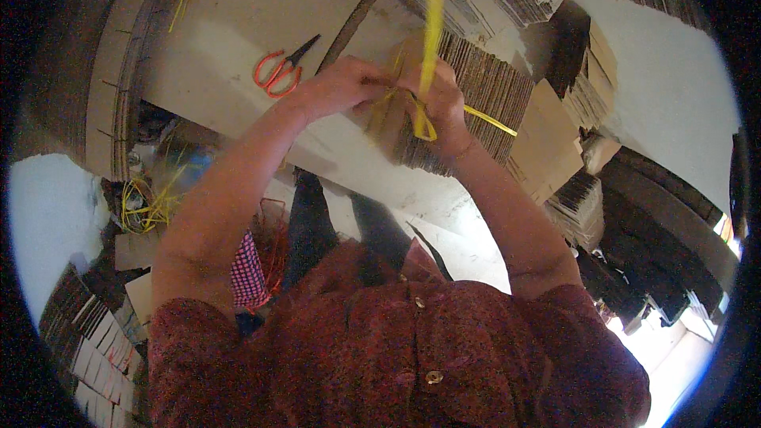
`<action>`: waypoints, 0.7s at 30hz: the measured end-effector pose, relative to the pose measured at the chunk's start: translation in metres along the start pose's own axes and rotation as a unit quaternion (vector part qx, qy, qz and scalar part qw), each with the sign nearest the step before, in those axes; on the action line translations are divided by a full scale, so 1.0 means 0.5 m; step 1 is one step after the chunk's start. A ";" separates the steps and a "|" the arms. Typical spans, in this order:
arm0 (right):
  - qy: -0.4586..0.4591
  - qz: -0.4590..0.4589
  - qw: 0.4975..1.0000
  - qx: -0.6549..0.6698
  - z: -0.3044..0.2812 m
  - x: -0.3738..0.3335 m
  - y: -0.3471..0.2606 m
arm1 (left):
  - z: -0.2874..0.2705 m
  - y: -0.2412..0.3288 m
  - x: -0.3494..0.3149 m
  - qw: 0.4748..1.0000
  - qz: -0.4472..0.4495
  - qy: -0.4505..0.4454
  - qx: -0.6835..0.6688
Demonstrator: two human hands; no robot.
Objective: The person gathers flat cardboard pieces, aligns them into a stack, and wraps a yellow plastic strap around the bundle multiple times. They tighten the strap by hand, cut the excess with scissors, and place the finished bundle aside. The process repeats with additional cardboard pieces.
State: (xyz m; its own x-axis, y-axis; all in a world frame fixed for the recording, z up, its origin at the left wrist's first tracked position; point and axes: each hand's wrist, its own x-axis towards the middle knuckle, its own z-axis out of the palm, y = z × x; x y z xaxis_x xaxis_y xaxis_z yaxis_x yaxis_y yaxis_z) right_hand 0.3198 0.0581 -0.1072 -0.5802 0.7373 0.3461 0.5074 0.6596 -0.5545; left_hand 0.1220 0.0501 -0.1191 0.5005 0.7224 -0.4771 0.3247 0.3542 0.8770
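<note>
A bundle of brown cardboard sheets [485, 79] stands on the table with a yellow plastic strap [433, 32] around it. At the bundle's near-left end my right hand [442, 99] is closed on the strap. A loose length rises above it, and a loop hangs below the fingers. Close by on the left, my left hand [349, 83] pinches at the same strap, its fingertips a little blurred. Whether a knot lies between the hands I cannot tell. Scissors [279, 71] with orange-red handles and dark blades lie just left of my left hand.
The pale table [206, 71] reaches out to the left, and cardboard stacks [119, 79] line its far left. More cardboard pieces [547, 139] stand right of the bundle. Tangled yellow strap [147, 206] lies below the table's left edge. A pink checked cloth [250, 269] hangs near my body.
</note>
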 end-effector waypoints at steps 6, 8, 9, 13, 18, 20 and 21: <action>0.048 -0.025 0.995 0.080 -0.023 0.010 0.002 | 0.038 -0.003 0.002 0.958 0.149 0.226 0.092; 0.029 0.012 0.997 0.064 -0.053 0.019 -0.018 | 0.045 -0.056 0.018 0.935 0.187 0.273 0.132; 0.022 0.030 0.998 0.055 -0.072 0.018 -0.021 | 0.046 -0.064 0.025 0.940 0.172 0.266 0.127; 0.065 0.093 0.987 0.113 -0.091 -0.027 0.001 | 0.057 -0.066 0.029 0.974 0.033 0.186 -0.121; 0.101 0.290 0.893 0.328 -0.090 -0.008 -0.017 | 0.125 0.023 0.038 0.766 0.081 0.178 -0.612; 0.118 0.304 0.841 0.431 -0.088 0.003 -0.016 | 0.127 0.046 0.046 0.729 0.073 0.223 -0.643; 0.133 0.291 0.811 0.490 -0.083 0.009 -0.012 | 0.131 0.054 0.048 0.709 0.069 0.244 -0.658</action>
State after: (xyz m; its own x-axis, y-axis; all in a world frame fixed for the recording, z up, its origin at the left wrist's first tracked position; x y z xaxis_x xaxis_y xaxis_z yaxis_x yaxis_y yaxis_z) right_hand 0.3408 0.0635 -0.0708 -0.2010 0.9733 -0.1111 -0.1800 -0.1482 -0.9724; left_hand 0.1951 0.0381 -0.1108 0.0127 0.8096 -0.5869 -0.8910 0.2755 0.3608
